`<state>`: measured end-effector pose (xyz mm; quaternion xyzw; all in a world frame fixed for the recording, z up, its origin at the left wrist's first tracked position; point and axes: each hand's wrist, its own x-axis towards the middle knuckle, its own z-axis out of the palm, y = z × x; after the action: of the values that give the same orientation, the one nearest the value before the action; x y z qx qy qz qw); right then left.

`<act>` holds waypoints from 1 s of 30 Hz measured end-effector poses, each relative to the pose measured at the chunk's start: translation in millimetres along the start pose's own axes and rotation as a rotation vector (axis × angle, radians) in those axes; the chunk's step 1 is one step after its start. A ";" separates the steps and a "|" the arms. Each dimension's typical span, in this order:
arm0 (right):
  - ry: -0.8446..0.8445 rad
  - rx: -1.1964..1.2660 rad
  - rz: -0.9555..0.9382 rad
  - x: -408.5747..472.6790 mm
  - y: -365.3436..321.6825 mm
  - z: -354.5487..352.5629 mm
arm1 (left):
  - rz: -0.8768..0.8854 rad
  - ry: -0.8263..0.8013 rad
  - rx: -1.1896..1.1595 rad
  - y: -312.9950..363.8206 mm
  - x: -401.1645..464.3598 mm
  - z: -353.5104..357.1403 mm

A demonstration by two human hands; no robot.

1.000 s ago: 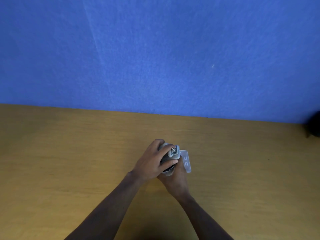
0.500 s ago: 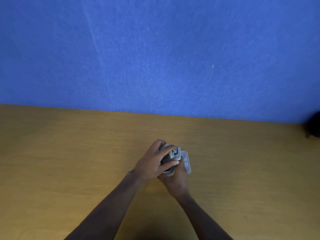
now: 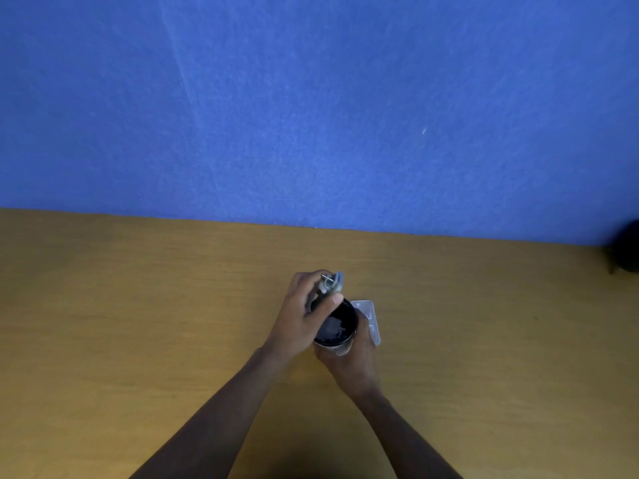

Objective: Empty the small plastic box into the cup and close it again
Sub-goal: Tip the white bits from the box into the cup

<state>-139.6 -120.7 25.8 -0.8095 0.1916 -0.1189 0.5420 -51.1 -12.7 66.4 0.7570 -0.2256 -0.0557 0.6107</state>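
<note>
Dim, soft focus, edges perhaps bowed

Plain mustard-yellow wood table w/ faint grain. Solid blue felt-like wall behind, one tiny white fleck. Cup: black inside, pale grey bits at bottom, whitish outer rim. Small plastic box: clear/grey. Clear lid beside cup. Black object at far right edge.

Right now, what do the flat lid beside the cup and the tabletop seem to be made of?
The lid looks like clear, slightly frosted plastic: the table's colour shows through it. The tabletop looks like wood or wood-look laminate, matte, with faint grain streaks; which one, I cannot tell.
</note>
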 end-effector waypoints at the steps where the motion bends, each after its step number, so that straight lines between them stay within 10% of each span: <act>1: 0.005 -0.008 -0.005 -0.6 1.8 -0.7 | -0.034 0.027 -0.068 1.7 1.3 -0.5; 11: 0.067 -0.031 0.049 -5.1 19.7 -10.9 | -0.545 0.244 -0.979 7.2 6.7 -11.1; 30: 0.337 0.064 0.211 60.0 61.9 -79.4 | -0.702 0.140 -1.000 -10.8 2.5 -5.8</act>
<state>-128.7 -234.1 -1.7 -0.7360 0.3595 -0.2010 0.5373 -43.9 -6.9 58.1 0.4097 0.1310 -0.3027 0.8505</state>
